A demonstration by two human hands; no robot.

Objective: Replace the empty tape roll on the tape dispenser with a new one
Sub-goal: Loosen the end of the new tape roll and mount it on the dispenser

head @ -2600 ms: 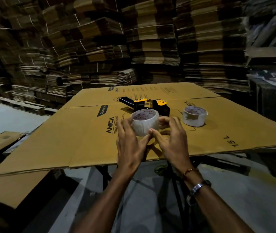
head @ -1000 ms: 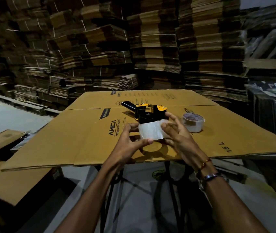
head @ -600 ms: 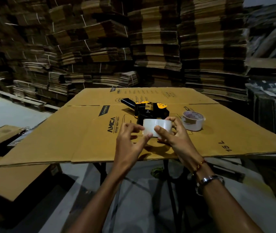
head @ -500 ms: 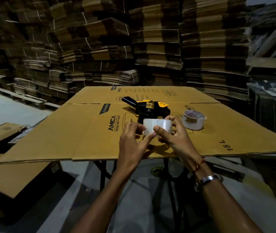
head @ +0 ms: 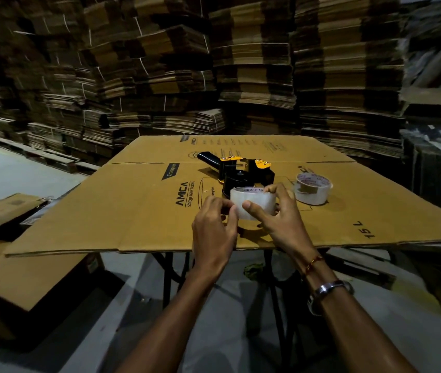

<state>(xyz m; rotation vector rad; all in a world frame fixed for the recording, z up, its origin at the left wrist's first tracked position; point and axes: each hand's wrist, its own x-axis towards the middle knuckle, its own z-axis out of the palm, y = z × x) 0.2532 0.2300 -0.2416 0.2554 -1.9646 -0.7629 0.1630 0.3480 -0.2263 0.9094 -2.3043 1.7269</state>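
A roll of clear tape point(head: 254, 201) is held above the near part of a flat cardboard sheet point(head: 138, 211). My right hand point(head: 278, 216) grips it from the right, thumb on its front face. My left hand point(head: 214, 230) pinches the roll's left edge with its fingertips. Just behind the roll lies the black and yellow tape dispenser point(head: 238, 170) on its side, handle pointing far left, its black hub bare. A second tape roll point(head: 312, 188) stands on the sheet to the right of the dispenser.
The cardboard sheet rests on a folding metal stand point(head: 171, 267) and overhangs it. Tall stacks of flattened cartons point(head: 254, 63) wall in the back and right. More cardboard pieces point(head: 12, 273) lie low at the left over the grey floor.
The roll was turned from opening-up to side-on and now sits slightly tilted, rim showing. My left fingers moved onto its left edge. The dispenser and the second roll stayed put.
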